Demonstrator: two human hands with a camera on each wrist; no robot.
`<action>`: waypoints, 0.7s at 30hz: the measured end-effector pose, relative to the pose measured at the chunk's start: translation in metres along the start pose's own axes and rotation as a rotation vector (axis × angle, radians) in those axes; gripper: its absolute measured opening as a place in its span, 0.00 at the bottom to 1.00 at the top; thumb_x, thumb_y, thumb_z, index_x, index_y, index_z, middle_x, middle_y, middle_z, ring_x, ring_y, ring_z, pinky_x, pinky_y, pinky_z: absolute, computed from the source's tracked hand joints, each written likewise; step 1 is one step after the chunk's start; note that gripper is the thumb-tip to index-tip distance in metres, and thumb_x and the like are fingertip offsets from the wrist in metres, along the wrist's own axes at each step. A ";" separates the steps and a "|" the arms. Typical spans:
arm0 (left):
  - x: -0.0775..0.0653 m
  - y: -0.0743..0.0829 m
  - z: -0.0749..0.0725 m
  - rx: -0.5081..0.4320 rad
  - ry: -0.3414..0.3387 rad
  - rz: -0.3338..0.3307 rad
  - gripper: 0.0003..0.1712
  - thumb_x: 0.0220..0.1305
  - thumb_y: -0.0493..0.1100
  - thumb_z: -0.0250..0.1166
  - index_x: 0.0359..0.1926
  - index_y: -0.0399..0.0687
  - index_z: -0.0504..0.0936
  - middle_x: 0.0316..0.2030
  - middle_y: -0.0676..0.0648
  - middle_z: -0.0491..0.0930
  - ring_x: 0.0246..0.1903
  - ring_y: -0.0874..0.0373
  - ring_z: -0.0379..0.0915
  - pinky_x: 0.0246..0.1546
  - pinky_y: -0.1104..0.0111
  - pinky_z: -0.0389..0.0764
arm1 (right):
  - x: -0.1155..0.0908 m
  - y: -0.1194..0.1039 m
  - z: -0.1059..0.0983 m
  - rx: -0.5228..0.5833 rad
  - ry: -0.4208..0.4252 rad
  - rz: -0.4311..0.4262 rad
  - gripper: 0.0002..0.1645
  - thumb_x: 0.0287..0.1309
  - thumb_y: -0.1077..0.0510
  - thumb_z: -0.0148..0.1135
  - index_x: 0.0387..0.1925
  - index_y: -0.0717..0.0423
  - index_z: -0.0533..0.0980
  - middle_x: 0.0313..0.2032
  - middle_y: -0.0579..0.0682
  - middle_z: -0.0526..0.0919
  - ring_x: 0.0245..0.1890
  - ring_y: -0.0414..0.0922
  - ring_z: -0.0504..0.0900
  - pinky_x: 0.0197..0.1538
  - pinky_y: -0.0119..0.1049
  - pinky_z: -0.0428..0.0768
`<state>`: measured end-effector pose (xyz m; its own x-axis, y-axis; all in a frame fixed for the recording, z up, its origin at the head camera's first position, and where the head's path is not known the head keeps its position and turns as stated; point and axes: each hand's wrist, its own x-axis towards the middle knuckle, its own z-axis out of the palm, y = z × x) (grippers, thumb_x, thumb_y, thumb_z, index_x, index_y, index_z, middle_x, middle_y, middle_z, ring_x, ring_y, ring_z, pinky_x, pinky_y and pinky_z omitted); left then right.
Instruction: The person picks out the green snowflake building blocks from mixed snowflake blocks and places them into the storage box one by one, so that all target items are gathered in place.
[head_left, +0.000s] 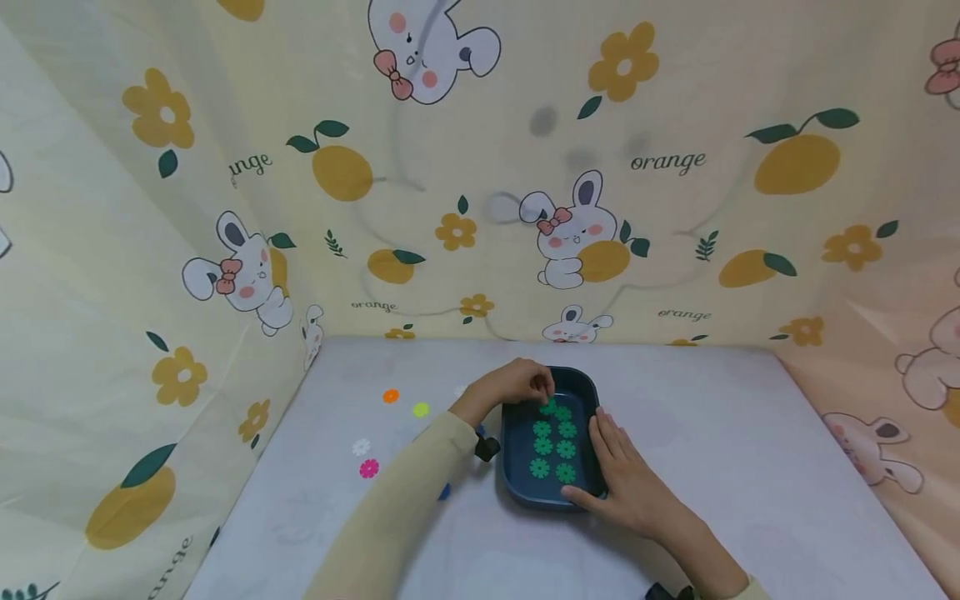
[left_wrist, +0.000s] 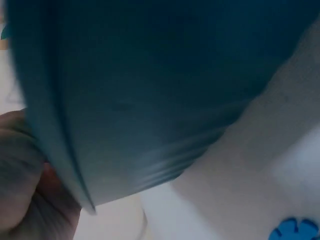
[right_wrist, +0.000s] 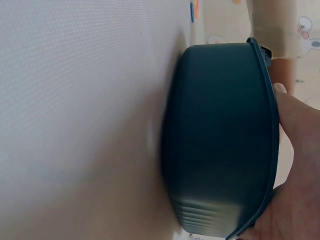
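Observation:
A dark blue-green rectangular tray (head_left: 517, 483) stands on the table with several green flower-shaped pieces (head_left: 566, 448) lying in two columns inside it. My left hand (head_left: 517, 383) reaches over the tray's far left side, and its fingertips pinch a green flower-shaped piece (head_left: 549, 406) at the far end of the columns. The left wrist view has the tray's outer wall (left_wrist: 150, 100) filling much of it, the hand at the left edge. My right hand (head_left: 630, 483) rests along the tray's right rim, fingers fairly straight, thumb spread toward the near corner. The right wrist view shows the tray's side (right_wrist: 220, 130) beside that hand.
Left of the tray lie loose flower-shaped pieces: orange (head_left: 391, 396), yellow (head_left: 421, 410), white (head_left: 362, 447), pink (head_left: 369, 468) and blue (head_left: 445, 492). My left forearm (head_left: 405, 500) crosses above that part of the table. A printed cloth (head_left: 487, 167) hangs behind and at the sides.

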<state>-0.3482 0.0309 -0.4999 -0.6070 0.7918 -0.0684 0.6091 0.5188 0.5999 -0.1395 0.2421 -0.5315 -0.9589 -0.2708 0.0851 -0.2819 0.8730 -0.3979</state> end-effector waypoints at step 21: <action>0.005 -0.003 0.014 0.159 -0.019 -0.096 0.04 0.72 0.36 0.71 0.44 0.49 0.88 0.36 0.55 0.83 0.35 0.64 0.76 0.41 0.74 0.78 | 0.001 -0.003 -0.001 -0.023 -0.007 0.000 0.73 0.61 0.22 0.66 0.83 0.69 0.50 0.85 0.65 0.43 0.85 0.62 0.45 0.80 0.64 0.53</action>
<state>-0.3461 0.0375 -0.5129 -0.6571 0.7416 -0.1350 0.6230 0.6351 0.4566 -0.1397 0.2399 -0.5291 -0.9586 -0.2736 0.0788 -0.2828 0.8821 -0.3766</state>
